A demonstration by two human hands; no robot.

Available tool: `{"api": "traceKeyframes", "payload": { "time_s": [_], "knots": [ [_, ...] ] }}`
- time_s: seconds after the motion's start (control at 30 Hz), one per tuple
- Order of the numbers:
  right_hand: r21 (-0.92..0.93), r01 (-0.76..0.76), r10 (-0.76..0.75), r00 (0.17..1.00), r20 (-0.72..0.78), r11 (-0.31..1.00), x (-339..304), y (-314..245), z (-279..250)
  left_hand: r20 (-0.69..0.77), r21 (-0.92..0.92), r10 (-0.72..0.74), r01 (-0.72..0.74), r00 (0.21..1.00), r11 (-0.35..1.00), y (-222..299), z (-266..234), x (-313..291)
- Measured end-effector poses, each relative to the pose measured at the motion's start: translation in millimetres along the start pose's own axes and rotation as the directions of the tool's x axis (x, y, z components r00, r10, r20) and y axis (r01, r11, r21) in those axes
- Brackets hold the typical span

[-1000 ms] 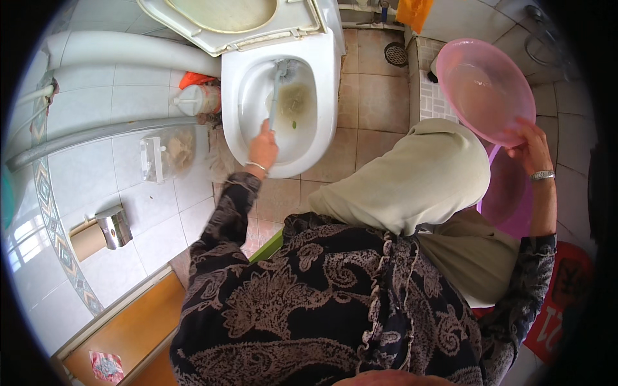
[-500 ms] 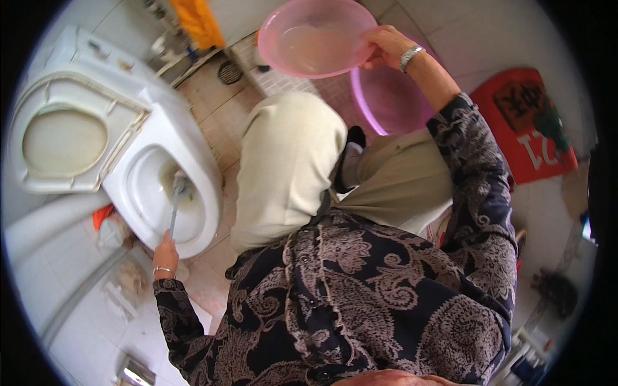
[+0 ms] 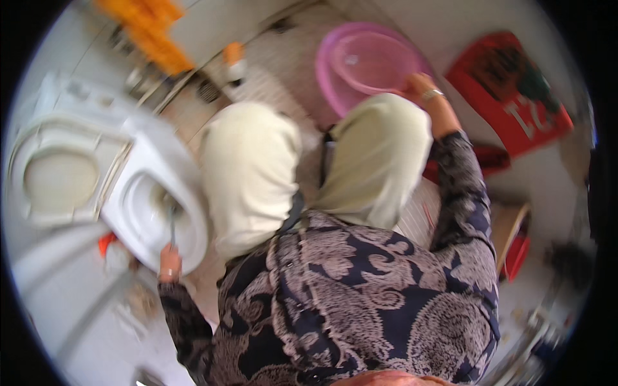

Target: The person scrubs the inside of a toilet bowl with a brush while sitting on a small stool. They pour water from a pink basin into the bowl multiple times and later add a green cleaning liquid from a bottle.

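Low on the left, my left hand [image 3: 170,264] is closed round the handle of a toilet brush [image 3: 172,224]. Its head is down in the bowl of the white toilet [image 3: 198,225], whose seat and lid are raised. My right hand [image 3: 420,89] reaches forward past my right knee and grips the near right rim of a pink plastic basin [image 3: 370,63]. This basin sits in or just over a larger purple-pink tub [image 3: 326,74] on the floor; whether they touch is not plain. Motion blurs the picture slightly.
An orange-capped white bottle [image 3: 235,64] stands on the floor ahead, near a round drain [image 3: 207,91]. Orange cloth [image 3: 145,29] hangs at the far left. A red panel [image 3: 528,119] leans against the right wall, with a red item [image 3: 492,161] beneath it.
The pink basin has moved down and right with my right hand, to the larger tub. My right knee has come forward. The left hand still holds the brush in the toilet bowl.
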State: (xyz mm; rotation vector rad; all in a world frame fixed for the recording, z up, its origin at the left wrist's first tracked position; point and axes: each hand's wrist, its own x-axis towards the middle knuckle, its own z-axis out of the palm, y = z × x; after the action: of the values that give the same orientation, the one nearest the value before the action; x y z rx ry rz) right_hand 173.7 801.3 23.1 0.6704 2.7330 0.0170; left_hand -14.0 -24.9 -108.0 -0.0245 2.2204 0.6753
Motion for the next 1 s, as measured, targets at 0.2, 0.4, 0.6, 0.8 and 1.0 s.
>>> {"api": "traceKeyframes", "payload": {
  "time_s": [0.2,0.4,0.6,0.8,1.0],
  "knots": [
    [0.93,-0.364,0.339,0.869,0.36,-0.052,42,49,-1,-0.248,0.144,0.062,-0.027,0.967,0.989,49,6,5],
    [0.961,-0.161,-0.029,0.985,0.172,0.227,64,-85,-126,-0.405,0.317,-0.118,0.26,0.907,0.912,99,10,-43],
    [0.936,0.08,-0.371,0.927,0.056,0.342,66,-243,-175,-0.162,-0.484,-0.216,0.113,0.963,0.868,64,15,-20],
    [-0.355,0.873,-0.892,0.173,-0.418,0.335,123,-393,-113,0.172,-0.916,-0.261,0.252,0.95,0.313,91,16,-36],
    [-0.269,0.786,-0.731,0.308,-0.609,0.556,14,-478,-130,0.121,-0.935,-0.218,0.185,0.968,0.303,107,20,-52]
  ]
}}
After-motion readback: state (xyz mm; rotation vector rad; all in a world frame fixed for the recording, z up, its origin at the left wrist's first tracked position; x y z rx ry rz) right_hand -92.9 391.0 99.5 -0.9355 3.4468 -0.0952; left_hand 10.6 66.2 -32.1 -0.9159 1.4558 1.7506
